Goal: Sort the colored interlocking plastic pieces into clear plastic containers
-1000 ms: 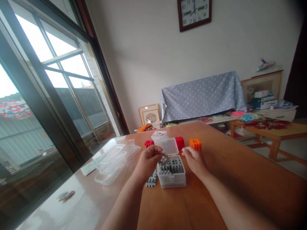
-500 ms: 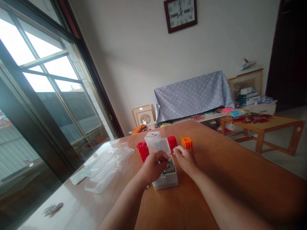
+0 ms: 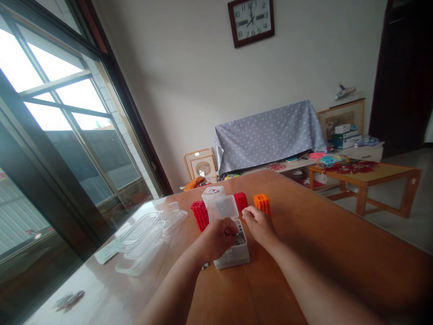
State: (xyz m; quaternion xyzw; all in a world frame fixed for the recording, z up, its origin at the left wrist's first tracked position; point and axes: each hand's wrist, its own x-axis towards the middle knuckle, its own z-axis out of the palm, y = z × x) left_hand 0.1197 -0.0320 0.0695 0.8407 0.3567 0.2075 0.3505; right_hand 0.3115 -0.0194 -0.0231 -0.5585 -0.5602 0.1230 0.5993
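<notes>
Apparently, tubs [image 3: 140, 248] lie left to free space.
Your left hand [image 3: 219, 238] curls over the box [image 3: 233, 260], hold hidden; the far lid [image 3: 223, 207] tips back, likely easing reach to grey pieces [image 3: 240, 239] inside; your right hand [image 3: 259, 223], loosely closed, shows nothing held.

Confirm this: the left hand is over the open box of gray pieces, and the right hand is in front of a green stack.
Not quite: the stack behind the right hand is orange, not green, as the head view shows. The left hand is over the open box of gray pieces.
</notes>
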